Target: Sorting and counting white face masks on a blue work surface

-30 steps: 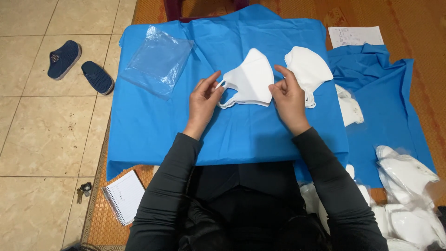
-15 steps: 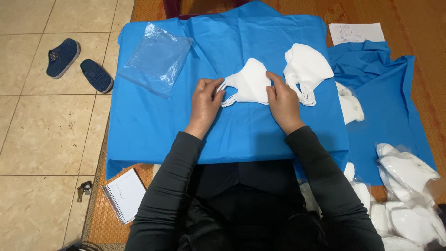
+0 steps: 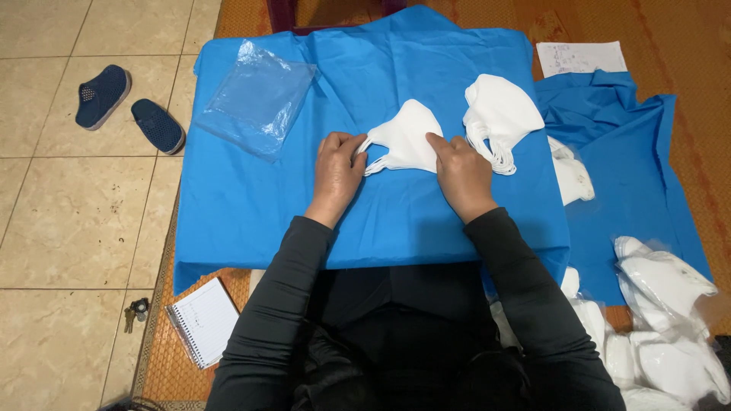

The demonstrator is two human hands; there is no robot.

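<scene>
Currently both hands press flat on a small stack of white face masks (image 3: 406, 137) mid-cloth: left hand (image 3: 337, 169) fingertips pinch the ear loops, right hand (image 3: 459, 169) fingers spread, holding the edge down. Best squared by even pressure, edges aligned, loops tucked.

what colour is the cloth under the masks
Bright blue cloth, plain with no pattern, under the white masks; seen in the head view.
</scene>
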